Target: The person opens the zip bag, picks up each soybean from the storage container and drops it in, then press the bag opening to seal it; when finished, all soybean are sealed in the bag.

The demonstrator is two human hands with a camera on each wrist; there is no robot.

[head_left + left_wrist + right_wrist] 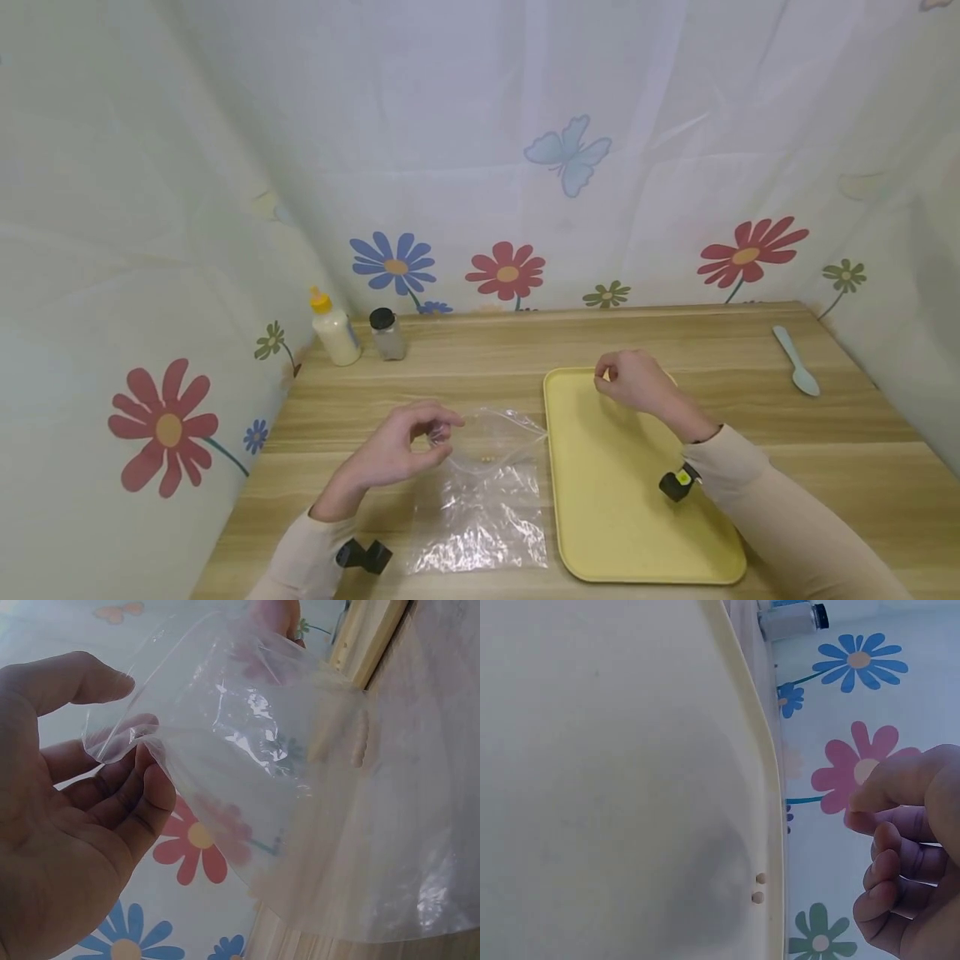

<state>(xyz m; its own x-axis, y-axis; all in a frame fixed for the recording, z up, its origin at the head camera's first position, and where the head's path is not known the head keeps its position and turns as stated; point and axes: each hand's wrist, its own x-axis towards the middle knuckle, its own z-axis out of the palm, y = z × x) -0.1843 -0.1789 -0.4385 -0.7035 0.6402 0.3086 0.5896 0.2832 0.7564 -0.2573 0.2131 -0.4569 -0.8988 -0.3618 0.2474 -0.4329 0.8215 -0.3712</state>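
Note:
My left hand (405, 442) grips the rim of a clear plastic bag (480, 517) with curled fingers, the thumb raised apart, and the bag's mouth stands wide. A few small yellowish pieces (487, 459) show inside the bag, and a short row of pale pieces (361, 739) appears through its film in the left wrist view. Over the far end of a yellow tray (615, 533), my right hand (633, 381) has thumb and index fingertips together, the other fingers curled. I cannot tell if something tiny is between them. Two small round tan pieces (759, 888) lie by the tray's far rim.
At the back left of the wooden table (480, 350) stand a white bottle with a yellow cap (336, 333) and a small jar with a black lid (387, 335). A pale blue spoon (797, 362) lies at the right. A flowered curtain (450, 167) encloses the table.

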